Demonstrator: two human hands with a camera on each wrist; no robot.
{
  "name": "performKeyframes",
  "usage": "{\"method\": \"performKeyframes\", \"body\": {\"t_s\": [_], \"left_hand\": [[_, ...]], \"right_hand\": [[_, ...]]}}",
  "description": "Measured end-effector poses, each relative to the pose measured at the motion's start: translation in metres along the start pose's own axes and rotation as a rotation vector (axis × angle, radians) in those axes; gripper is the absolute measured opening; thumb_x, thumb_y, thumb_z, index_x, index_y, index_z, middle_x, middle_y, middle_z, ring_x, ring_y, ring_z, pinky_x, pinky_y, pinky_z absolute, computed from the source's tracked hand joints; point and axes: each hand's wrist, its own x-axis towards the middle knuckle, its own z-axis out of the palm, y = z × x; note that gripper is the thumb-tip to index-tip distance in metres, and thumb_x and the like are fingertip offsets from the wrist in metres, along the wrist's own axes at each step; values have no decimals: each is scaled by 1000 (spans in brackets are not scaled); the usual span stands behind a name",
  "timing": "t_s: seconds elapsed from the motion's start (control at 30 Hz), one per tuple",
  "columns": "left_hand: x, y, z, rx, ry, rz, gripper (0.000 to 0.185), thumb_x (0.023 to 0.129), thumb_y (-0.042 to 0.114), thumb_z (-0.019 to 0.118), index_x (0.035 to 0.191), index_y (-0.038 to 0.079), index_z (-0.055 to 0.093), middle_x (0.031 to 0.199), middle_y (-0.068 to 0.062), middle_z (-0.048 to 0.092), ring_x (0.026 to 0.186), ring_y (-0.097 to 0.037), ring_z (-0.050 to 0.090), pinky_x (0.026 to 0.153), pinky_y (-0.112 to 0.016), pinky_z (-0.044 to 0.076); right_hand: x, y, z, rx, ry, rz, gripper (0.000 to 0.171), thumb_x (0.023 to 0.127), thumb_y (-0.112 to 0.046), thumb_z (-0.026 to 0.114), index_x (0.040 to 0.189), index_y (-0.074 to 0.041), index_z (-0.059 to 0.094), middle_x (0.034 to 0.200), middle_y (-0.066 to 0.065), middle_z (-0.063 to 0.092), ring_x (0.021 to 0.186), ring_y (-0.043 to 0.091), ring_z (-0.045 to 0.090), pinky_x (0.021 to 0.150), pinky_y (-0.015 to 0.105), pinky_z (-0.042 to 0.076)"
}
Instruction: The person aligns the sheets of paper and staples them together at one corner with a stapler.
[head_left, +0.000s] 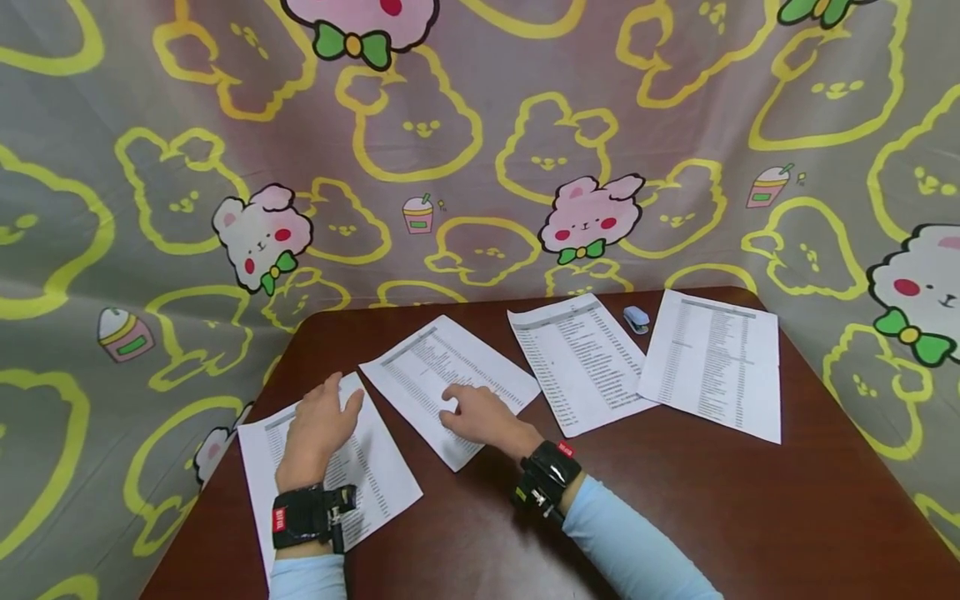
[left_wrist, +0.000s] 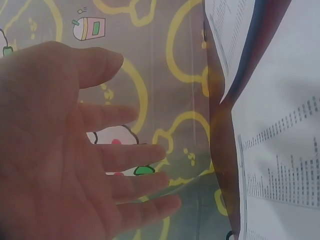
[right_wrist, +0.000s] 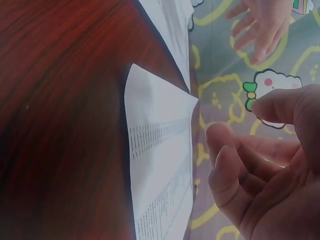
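My left hand [head_left: 318,425] is raised over the leftmost printed sheet of paper [head_left: 378,479], with nothing in it. In the left wrist view its fingers [left_wrist: 132,156] are spread and nearly straight, and the thumb stands apart. My right hand [head_left: 480,414] hovers above the second printed sheet [head_left: 423,358], which lies slanted on the table. Its fingers [right_wrist: 225,175] bend loosely and the thumb stays apart from them; the palm holds nothing. Both sheets carry rows of small print, and each hand covers part of the sheet below it.
Two more printed sheets, one left [head_left: 577,358] and one right [head_left: 712,362], lie on the right half of the brown table [head_left: 480,542], overlapping at a corner. A small light-blue stapler [head_left: 636,319] sits between them near the back edge. A patterned curtain [head_left: 480,150] hangs behind.
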Motion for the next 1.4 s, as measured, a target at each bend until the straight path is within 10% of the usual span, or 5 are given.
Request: {"method": "performKeyframes", "body": {"t_s": [0.83,1.4], "left_hand": [[-5,-45,-7,-98,61,-173,70,102,44,37,151,-3,21,149,-36,29,133,-57,29,105,-71,29],[-17,-81,-20,-100,61,-212,67,103,38,33,149,-10,19,147,-41,26,128,-59,31,104,-72,27]], "right_hand": [[3,-2,22,60,-44,20,36,91,-23,56,121,-6,64,71,0,69,43,3,58,46,20,43],[3,-4,36,-1,-55,29,30,89,-26,60,112,-10,69,85,1,73,65,5,58,57,20,44]]}}
